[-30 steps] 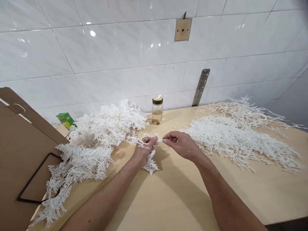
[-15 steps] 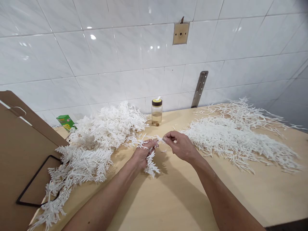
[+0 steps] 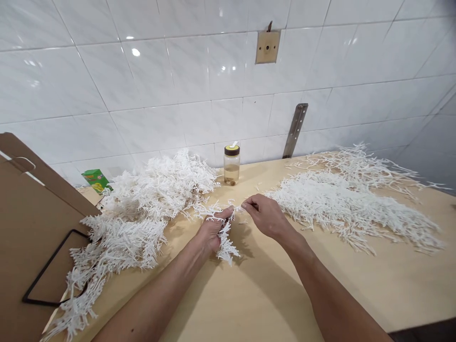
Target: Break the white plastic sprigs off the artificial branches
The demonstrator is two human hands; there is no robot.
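Observation:
White branching plastic sprigs hang from my left hand, whose thumb and fingers are closed on them. Just to the right, my right hand pinches the thin tip of a white strand at about the same height. A large heap of white sprigs lies left of my hands. On the right, a flatter pile of white pieces spreads over the table, with longer bare stems behind it.
A jar with a dark and yellow lid stands behind my hands on the wooden table. At the left are a brown cardboard box, a black wire frame and a small green box. A metal bracket leans against the tiled wall.
The sprigs under my left hand have shifted slightly right and down. Both hands keep nearly the same place and grip. The view has moved a little.

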